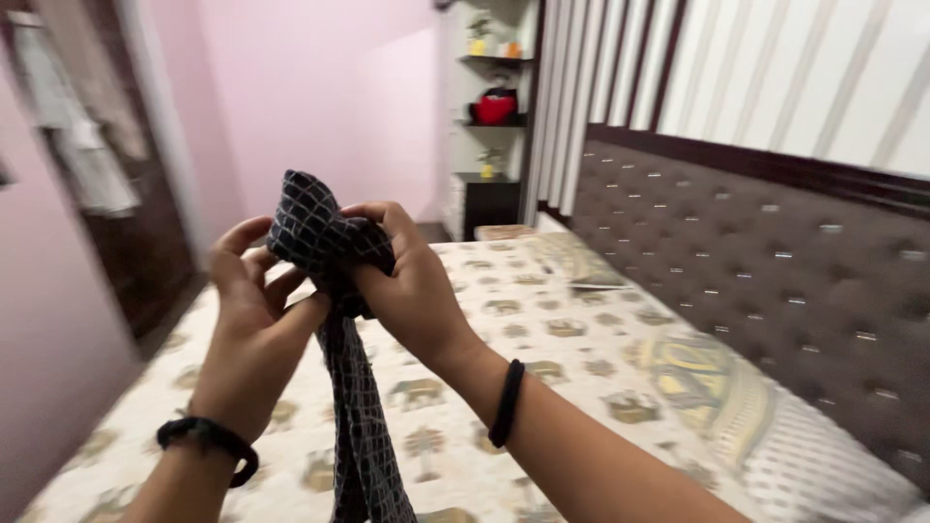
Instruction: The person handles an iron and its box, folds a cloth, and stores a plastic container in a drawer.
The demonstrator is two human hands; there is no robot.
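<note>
Pink walls close off the far end of a bedroom, and a bed [581, 349] with a cream sheet printed in small tan animal and tree figures fills the lower part of the view. Along its right side runs a dark brown tufted headboard [775, 281] under a wall of pale vertical stripes. At the far corner a narrow shelf unit [494, 97] holds a red object and a few small items too blurred to name. A dark wooden wardrobe [136, 242] stands at the left with pale garments hanging on it.

Above the bed, both hands are raised in front of the camera on a dark navy cloth with a fine white check [334, 242]. The left hand [252, 310] is partly curled, its fingers and thumb pinching the cloth's bunched upper part from the left. The right hand [412, 281] is closed around the same bunch from the right, fingers wrapped over it. The rest of the cloth hangs straight down between the forearms and out of the bottom edge. Each wrist wears a black band.
</note>
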